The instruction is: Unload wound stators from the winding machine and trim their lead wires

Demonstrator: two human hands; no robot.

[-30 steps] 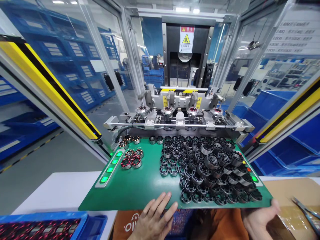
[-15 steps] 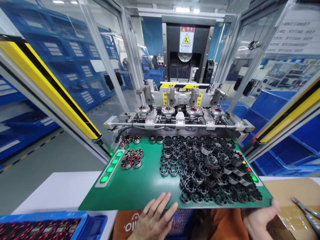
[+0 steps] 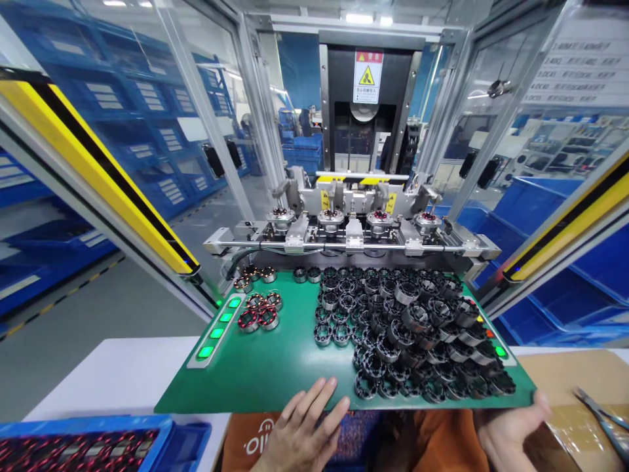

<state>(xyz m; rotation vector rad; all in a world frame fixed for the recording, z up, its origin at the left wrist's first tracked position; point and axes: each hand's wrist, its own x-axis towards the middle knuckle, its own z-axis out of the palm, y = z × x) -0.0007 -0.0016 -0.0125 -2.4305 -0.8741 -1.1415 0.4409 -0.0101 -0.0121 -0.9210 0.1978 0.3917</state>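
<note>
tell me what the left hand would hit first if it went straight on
Going forward and rightward over the green board, the left hand would probably meet the dark metal rings first, though which ring is unclear.

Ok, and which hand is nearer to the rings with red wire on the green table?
Left. The left hand is at the front edge of the green table, in front and right of the red rings; the right hand is farther right, at the front corner.

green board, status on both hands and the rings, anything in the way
Left hand open at green board's near edge; right hand at near right corner, fingers hidden. Dark rings piled between right hand and fixtures.
</note>
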